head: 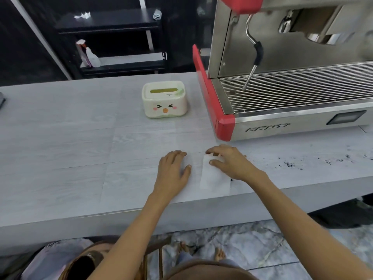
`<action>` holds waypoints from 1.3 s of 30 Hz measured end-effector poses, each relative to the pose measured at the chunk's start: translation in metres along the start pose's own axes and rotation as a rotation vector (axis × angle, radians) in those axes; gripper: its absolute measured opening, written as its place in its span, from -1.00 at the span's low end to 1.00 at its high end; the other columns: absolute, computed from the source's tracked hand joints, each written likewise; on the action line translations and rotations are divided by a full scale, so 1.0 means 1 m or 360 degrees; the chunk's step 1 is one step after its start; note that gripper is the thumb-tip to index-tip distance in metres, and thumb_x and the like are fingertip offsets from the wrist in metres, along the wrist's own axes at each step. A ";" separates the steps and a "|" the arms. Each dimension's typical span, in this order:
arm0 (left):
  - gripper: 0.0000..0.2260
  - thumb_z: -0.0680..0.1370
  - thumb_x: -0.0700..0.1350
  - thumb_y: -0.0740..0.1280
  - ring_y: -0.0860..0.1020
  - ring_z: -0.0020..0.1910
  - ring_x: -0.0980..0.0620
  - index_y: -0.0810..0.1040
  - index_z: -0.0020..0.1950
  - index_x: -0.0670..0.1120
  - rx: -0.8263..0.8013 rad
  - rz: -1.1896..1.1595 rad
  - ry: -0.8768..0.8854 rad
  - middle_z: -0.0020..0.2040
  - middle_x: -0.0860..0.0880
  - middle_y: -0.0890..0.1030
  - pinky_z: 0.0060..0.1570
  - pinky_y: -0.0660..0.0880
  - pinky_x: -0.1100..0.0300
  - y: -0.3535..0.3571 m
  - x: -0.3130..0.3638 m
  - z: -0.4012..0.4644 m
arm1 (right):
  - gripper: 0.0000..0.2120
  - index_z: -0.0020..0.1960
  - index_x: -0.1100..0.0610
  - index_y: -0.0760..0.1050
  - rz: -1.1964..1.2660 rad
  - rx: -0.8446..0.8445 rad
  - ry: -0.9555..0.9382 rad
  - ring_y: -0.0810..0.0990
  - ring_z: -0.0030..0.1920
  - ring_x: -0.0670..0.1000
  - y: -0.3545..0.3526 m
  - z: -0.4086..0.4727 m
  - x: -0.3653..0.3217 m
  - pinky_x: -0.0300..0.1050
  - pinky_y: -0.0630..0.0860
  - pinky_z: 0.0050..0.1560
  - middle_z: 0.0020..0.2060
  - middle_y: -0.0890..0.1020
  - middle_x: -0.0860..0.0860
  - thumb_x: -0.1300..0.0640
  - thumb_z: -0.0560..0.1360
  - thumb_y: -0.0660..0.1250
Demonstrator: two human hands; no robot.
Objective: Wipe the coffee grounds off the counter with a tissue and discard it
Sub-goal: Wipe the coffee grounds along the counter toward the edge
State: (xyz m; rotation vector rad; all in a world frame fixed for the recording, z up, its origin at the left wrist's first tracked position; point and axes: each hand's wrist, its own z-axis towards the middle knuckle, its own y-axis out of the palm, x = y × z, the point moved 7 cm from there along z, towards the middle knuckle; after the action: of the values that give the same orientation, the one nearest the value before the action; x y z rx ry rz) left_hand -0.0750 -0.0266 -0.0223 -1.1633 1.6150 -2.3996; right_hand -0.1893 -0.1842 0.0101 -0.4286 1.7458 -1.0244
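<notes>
A: Report the state of the hands, nearest items first.

B: The left hand [173, 170] is lying flat on the bench [60, 154], fingers straight and together, resting on the left part of the white tissue [214, 178]. The right hand [230, 162] is pinching the folded right part of that tissue, with its fingers curled over the far edge and its thumb on the near side.

A: And the tissue?

B: It is lying on the bench close to the front edge. Coffee grounds [290, 164] are scattered to its right. Farther back, a tissue box [163, 99] is standing left of the espresso machine [292, 93].
</notes>
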 end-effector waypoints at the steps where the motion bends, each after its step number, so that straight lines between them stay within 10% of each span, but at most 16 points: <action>1: -0.55 0.56 0.11 0.17 0.45 0.32 -0.10 0.50 0.34 -0.11 0.0007 0.0007 -0.0005 0.32 -0.07 0.51 0.35 0.34 -0.07 0.004 0.004 -0.002 | -0.67 0.28 0.00 0.47 -0.0071 0.0134 -0.0043 0.43 0.15 0.04 0.000 -0.002 0.000 -0.03 0.36 0.17 0.08 0.52 -0.03 0.07 0.52 0.34; 6: -0.56 0.58 0.13 0.16 0.38 0.39 -0.10 0.48 0.36 -0.07 0.0048 0.0094 -0.0051 0.41 -0.08 0.44 0.41 0.26 -0.13 0.019 0.013 -0.014 | -0.62 0.28 0.16 0.45 -0.0142 0.0671 -0.0126 0.47 0.17 0.09 0.010 -0.040 -0.013 0.03 0.30 0.23 0.18 0.53 0.07 0.05 0.51 0.25; 22: -0.52 0.62 0.16 0.09 0.29 0.51 -0.03 0.41 0.46 -0.02 0.0144 0.0380 -0.0188 0.51 -0.02 0.37 0.47 0.20 -0.14 0.033 0.029 -0.028 | -0.54 0.34 0.32 0.41 -0.0403 0.0306 -0.0224 0.41 0.36 0.17 0.063 -0.054 0.005 0.15 0.32 0.36 0.33 0.45 0.23 0.11 0.58 -0.01; 39: -0.54 0.63 0.15 0.12 0.23 0.54 -0.01 0.38 0.48 0.00 0.0145 0.0340 -0.0197 0.54 0.00 0.33 0.53 0.10 -0.08 0.036 0.023 -0.031 | -0.54 0.31 0.30 0.46 -0.0392 0.0478 -0.0209 0.43 0.33 0.17 0.020 -0.067 0.058 0.11 0.24 0.37 0.29 0.49 0.21 0.19 0.56 -0.05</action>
State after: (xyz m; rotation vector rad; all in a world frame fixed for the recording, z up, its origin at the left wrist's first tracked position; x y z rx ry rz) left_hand -0.1231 -0.0285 -0.0441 -1.0435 1.4933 -2.1982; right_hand -0.2696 -0.1838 -0.0321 -0.5143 1.4167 -1.3793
